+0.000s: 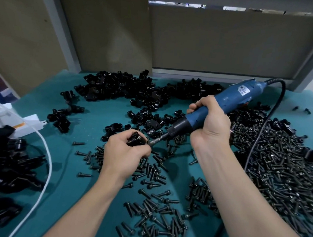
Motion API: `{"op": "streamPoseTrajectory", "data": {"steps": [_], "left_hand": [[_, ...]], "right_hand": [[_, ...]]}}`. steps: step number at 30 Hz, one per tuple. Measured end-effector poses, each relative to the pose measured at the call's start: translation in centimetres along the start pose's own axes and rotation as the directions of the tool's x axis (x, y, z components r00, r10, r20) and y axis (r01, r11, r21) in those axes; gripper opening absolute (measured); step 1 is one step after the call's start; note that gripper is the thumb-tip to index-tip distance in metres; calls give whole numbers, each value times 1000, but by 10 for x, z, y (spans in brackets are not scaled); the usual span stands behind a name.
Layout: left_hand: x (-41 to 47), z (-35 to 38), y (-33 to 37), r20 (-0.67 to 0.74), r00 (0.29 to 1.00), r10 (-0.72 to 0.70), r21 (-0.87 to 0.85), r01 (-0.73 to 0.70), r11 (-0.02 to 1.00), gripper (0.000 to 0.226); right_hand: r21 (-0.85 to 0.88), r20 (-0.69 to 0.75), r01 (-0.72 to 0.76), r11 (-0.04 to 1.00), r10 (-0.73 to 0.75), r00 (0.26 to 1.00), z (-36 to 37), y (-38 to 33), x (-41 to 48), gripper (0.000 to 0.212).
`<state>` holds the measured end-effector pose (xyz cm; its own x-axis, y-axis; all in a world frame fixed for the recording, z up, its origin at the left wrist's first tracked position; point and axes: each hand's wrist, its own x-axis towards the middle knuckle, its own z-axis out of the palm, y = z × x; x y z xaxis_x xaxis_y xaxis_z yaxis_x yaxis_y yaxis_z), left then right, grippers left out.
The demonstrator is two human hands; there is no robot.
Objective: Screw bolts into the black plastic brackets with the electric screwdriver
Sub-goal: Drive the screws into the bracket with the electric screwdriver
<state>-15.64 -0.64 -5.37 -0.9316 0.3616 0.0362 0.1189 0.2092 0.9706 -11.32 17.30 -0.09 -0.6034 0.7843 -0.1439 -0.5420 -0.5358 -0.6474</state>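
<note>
A teal surface is strewn with loose bolts and heaped brackets. The left hand has its fingers clamped on one bracket just above the bolts. The right hand has its fingers wrapped round the blue screwdriver, whose tip is against that bracket.

A blue electric screwdriver (black nose, corded) slants down-left, its bit meeting a black plastic bracket; loose black bolts heap at right.

- Your left hand covered most of the bracket.
- Your right hand hid the grip of the electric screwdriver.
- Bracket heap at left was blurred, edge-cut.
</note>
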Motion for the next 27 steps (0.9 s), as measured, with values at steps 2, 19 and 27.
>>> {"op": "streamPoseTrajectory", "data": {"steps": [2, 19, 27], "left_hand": [[0, 0, 0, -9, 1000, -6, 11, 6, 1000, 24], [1, 0, -2, 49, 999, 8, -51, -5, 999, 28], [0, -2, -4, 51, 998, 24, -57, -21, 998, 26]], "right_hand": [[11, 20, 4, 1000, -4, 1000, 0, 1, -1, 20], [26, 64, 27, 999, -29, 998, 2, 1, -4, 25], [33, 71, 25, 999, -27, 997, 3, 4, -6, 25]]}}
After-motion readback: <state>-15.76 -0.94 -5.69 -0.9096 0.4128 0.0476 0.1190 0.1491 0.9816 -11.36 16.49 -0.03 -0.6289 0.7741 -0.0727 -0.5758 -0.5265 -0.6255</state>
